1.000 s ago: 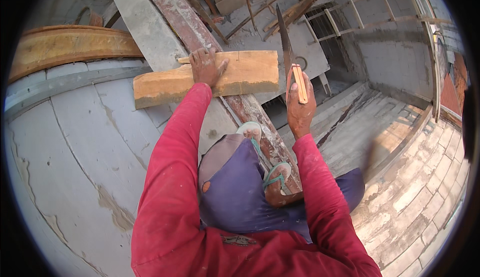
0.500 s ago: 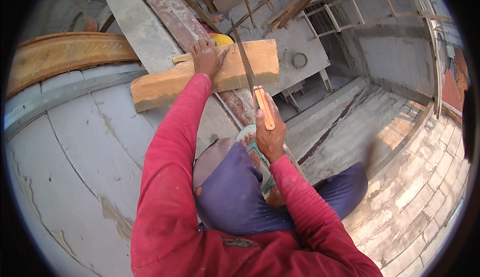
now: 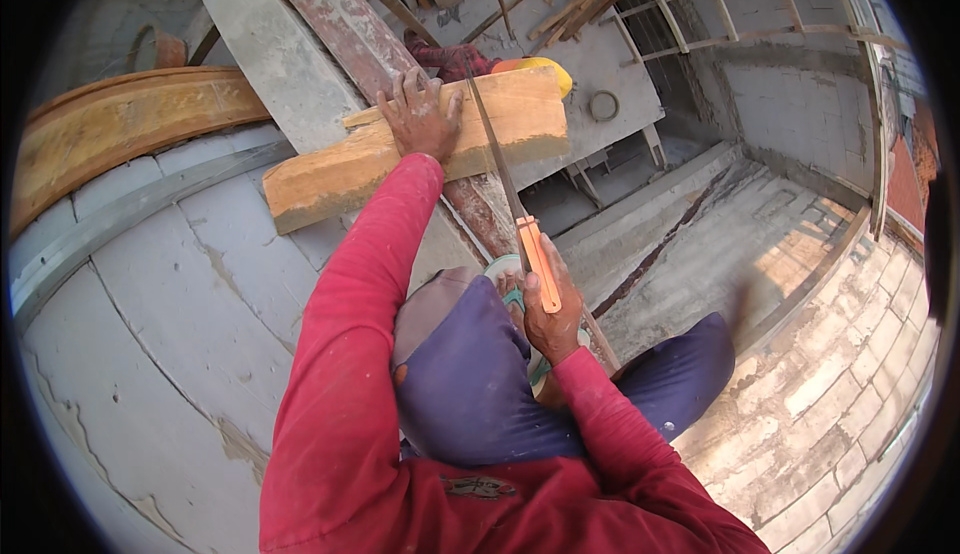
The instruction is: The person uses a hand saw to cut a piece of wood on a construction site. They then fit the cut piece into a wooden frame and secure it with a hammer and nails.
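Note:
A thick, rough-edged piece of wood [image 3: 330,179] lies across a narrow beam in front of me. My left hand [image 3: 422,119] presses on top of it, fingers spread and not wrapped round it. In my right hand [image 3: 556,306] is the orange handle of a handsaw [image 3: 494,144], with the fingers closed about it. The saw's long dark blade slants away across the wood, right of my left hand, its tip past the far edge. Whether the blade has cut into the wood cannot be made out.
Below, beyond the wood, a co-worker in a yellow helmet [image 3: 548,69] and dark red sleeve is partly hidden. A reddish, paint-stained beam [image 3: 335,19] runs away beside a grey slab [image 3: 275,49]. A curved wooden piece [image 3: 140,119] stands left. At right is a block wall [image 3: 835,394].
My right hand has drawn the saw back toward me. The fingers of my left hand have spread on the wood. Below, the yellow helmet has shifted right and a red sleeve has appeared.

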The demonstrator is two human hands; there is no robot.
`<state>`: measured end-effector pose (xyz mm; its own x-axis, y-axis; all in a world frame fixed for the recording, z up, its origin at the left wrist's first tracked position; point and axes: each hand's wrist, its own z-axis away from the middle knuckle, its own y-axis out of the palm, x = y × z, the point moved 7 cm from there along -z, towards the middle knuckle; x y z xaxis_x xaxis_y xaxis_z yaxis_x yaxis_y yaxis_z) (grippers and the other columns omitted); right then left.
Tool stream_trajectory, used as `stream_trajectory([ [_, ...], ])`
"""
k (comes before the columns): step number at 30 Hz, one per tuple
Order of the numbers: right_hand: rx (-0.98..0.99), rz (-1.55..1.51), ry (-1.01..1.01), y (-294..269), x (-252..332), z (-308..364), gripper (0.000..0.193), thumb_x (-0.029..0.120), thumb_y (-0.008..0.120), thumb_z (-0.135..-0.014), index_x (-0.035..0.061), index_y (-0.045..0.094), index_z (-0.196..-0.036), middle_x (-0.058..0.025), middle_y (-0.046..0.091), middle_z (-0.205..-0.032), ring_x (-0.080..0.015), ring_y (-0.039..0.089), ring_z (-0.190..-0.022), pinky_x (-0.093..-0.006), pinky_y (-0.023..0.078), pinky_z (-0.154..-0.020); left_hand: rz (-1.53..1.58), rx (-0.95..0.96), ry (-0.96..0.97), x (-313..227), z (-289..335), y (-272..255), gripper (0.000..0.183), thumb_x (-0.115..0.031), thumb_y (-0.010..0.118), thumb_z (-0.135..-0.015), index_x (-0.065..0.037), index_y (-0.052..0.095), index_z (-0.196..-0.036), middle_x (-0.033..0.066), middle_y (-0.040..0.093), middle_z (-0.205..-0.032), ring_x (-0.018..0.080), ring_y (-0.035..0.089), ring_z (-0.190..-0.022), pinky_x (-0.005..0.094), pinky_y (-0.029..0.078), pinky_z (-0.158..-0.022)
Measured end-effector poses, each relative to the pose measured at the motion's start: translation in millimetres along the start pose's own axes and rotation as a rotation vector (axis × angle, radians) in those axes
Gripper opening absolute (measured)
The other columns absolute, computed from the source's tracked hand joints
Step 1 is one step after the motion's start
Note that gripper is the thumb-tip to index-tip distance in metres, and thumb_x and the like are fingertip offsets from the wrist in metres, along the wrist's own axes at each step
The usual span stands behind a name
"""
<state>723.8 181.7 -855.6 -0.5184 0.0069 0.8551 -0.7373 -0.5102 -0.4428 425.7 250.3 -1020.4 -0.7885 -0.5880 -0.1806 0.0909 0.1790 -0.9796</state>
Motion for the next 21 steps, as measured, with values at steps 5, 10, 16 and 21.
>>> stream_trajectory([
  [5, -0.031, 0.067, -0.111, 4.7, 7.1, -4.5, 0.059, 0.027, 0.063, -0.107, 0.0014, 0.048, -0.158, -0.0174, 0.078, -0.108, -0.0309, 0.079, -0.092, -0.0406, 0.061, -0.082, 0.005, 0.022, -0.010, 3.3, -0.4, 6.6, 0.050, -0.056, 0.058, -0.102, -0.016, 0.073, -0.128, 0.0059, 0.048, -0.159, 0.0307, 0.033, -0.155, 0.0633, 0.013, -0.130],
  [10, -0.006, -0.004, -0.054, 10.8, 0.7, -1.5, 0.058, 0.024, 0.063, -0.105, 0.0019, 0.050, -0.157, -0.0180, 0.078, -0.109, -0.0304, 0.078, -0.088, -0.0399, 0.061, -0.081, -0.041, 0.006, -0.006, 3.3, -0.1, 6.0, 0.048, -0.054, 0.058, -0.102, -0.016, 0.071, -0.128, 0.0042, 0.048, -0.160, 0.0302, 0.032, -0.156, 0.0621, 0.013, -0.129],
  [16, -0.033, 0.093, -0.117, -2.4, -6.9, 6.7, 0.058, 0.021, 0.065, -0.103, 0.0023, 0.051, -0.156, -0.0190, 0.076, -0.125, -0.0321, 0.079, -0.091, -0.0397, 0.062, -0.081, -0.022, 0.053, -0.045, 2.8, -1.2, 5.5, 0.049, -0.055, 0.055, -0.104, -0.017, 0.072, -0.130, 0.0039, 0.046, -0.161, 0.0302, 0.028, -0.158, 0.0621, 0.010, -0.130],
  [21, 0.023, 0.119, -0.117, -4.6, -10.2, 7.8, 0.057, 0.022, 0.065, -0.103, 0.0018, 0.052, -0.155, -0.0200, 0.072, -0.136, -0.0344, 0.079, -0.097, -0.0413, 0.062, -0.084, 0.003, 0.062, -0.047, 5.8, -3.7, 11.2, 0.052, -0.057, 0.052, -0.105, -0.017, 0.072, -0.132, 0.0049, 0.043, -0.163, 0.0302, 0.024, -0.160, 0.0633, 0.007, -0.130],
])
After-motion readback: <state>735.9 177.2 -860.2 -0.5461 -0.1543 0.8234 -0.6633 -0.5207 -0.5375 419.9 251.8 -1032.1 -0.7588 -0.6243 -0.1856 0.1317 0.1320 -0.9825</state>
